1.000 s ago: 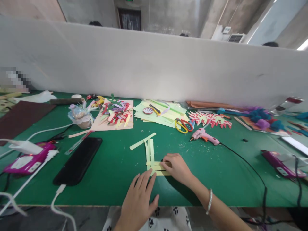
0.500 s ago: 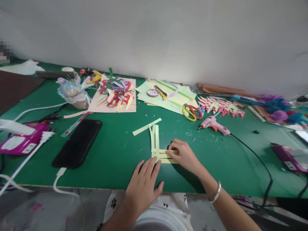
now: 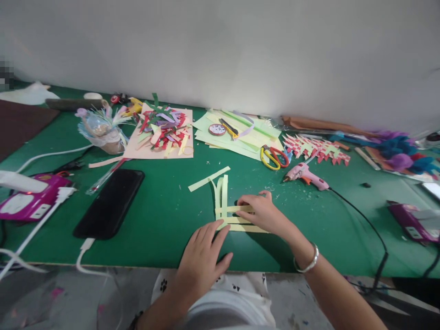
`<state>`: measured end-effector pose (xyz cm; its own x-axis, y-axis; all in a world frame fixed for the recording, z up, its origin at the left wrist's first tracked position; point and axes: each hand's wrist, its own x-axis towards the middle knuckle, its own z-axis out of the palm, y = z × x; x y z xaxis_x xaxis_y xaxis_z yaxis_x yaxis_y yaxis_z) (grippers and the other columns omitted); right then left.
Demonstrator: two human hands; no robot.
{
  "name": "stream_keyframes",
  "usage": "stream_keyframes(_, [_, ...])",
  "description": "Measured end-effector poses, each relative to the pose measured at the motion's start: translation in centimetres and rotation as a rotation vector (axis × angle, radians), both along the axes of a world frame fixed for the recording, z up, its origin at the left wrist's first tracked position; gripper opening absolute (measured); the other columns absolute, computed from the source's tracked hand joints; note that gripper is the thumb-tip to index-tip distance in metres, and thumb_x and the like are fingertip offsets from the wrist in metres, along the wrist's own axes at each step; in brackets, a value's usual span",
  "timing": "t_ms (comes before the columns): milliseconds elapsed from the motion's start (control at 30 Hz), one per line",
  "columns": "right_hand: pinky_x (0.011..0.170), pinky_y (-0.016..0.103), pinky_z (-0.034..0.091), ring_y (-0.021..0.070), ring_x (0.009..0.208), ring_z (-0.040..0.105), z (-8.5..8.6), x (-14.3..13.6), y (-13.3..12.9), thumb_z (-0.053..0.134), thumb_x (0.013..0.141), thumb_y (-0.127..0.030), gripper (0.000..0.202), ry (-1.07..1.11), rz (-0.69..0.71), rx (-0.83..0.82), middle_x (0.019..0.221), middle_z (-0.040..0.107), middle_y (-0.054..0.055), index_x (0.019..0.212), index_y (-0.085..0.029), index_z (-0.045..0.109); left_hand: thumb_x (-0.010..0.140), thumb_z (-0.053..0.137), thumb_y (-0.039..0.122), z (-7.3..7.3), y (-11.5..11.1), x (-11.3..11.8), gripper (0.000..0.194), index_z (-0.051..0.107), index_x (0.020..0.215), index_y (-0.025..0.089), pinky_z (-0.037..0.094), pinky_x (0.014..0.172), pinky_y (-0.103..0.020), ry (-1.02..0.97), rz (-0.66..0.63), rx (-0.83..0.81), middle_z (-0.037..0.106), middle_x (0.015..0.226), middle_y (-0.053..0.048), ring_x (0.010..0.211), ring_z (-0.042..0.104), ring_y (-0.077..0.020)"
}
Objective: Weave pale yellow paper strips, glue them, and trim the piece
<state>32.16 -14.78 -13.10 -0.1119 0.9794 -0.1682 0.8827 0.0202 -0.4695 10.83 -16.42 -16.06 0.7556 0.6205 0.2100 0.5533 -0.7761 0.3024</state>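
Observation:
Pale green paper strips (image 3: 223, 201) lie crossed on the green table (image 3: 165, 215) in a small woven patch. My left hand (image 3: 202, 256) lies flat, its fingertips pressing the near left corner of the strips. My right hand (image 3: 259, 213) pinches a horizontal strip (image 3: 231, 209) at the patch's right side, fingers curled over it. One loose strip (image 3: 208, 179) lies slanted just beyond the patch. A silver bracelet (image 3: 305, 263) circles my right wrist.
A black phone (image 3: 110, 201) on a white cable lies to the left. A pink glue gun (image 3: 305, 176) and scissors (image 3: 273, 158) lie to the right, past them woven red-green paper (image 3: 318, 150). Coloured strips on pink card (image 3: 161, 130), green sheets (image 3: 237, 135), purple devices (image 3: 29, 201) and a white partition behind.
The view has dropped toward the table. My right hand has drawn a horizontal strip rightward across the upright strips, and my left hand stays pressing the near corner.

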Motion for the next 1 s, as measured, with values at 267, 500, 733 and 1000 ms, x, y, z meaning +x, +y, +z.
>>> stream_keyframes(267, [0.093, 0.045, 0.019, 0.0204, 0.093, 0.055, -0.4, -1.5, -0.1, 0.054, 0.082, -0.025, 0.017, -0.153, 0.076, 0.168, 0.092, 0.061, 0.004, 0.098, -0.021, 0.058, 0.088, 0.045, 0.039, 1.2, 3.8, -0.3, 0.049, 0.035, 0.132, 0.020, 0.045, 0.087, -0.040, 0.092, -0.031, 0.019, 0.044, 0.131, -0.013, 0.114, 0.046, -0.0271])
stream_keyframes(500, [0.082, 0.033, 0.032, 0.0183, 0.093, 0.051, -1.0, -1.7, 0.0, 0.054, 0.083, -0.019, 0.025, -0.132, 0.216, 0.202, 0.099, 0.055, 0.005, 0.107, -0.025, 0.057, 0.086, 0.049, 0.041, 0.7, 4.9, -0.4, 0.052, 0.035, 0.132, 0.022, 0.042, 0.093, -0.043, 0.109, -0.084, -0.039, 0.045, 0.130, -0.011, 0.117, 0.045, -0.0271])
stream_keyframes(733, [0.094, 0.039, 0.031, 0.0212, 0.109, 0.047, -0.5, -1.5, -1.1, 0.055, 0.082, -0.029, 0.044, 0.009, 0.151, 0.247, 0.115, 0.052, 0.009, 0.124, -0.022, 0.043, 0.084, 0.053, 0.038, 1.3, 4.8, -0.5, 0.043, 0.045, 0.122, 0.020, 0.049, 0.080, -0.035, 0.039, -0.031, -0.135, 0.052, 0.112, -0.010, 0.101, 0.054, -0.0230])
stream_keyframes(1000, [0.104, 0.046, 0.018, 0.0236, 0.122, 0.038, -0.6, -0.9, -1.9, 0.064, 0.072, -0.042, 0.071, 0.038, 0.291, 0.185, 0.129, 0.045, 0.011, 0.132, -0.024, 0.031, 0.083, 0.056, 0.034, 1.4, 5.3, -1.0, 0.040, 0.047, 0.119, 0.019, 0.046, 0.085, -0.036, 0.042, -0.106, -0.137, 0.053, 0.113, -0.008, 0.102, 0.051, -0.0219])
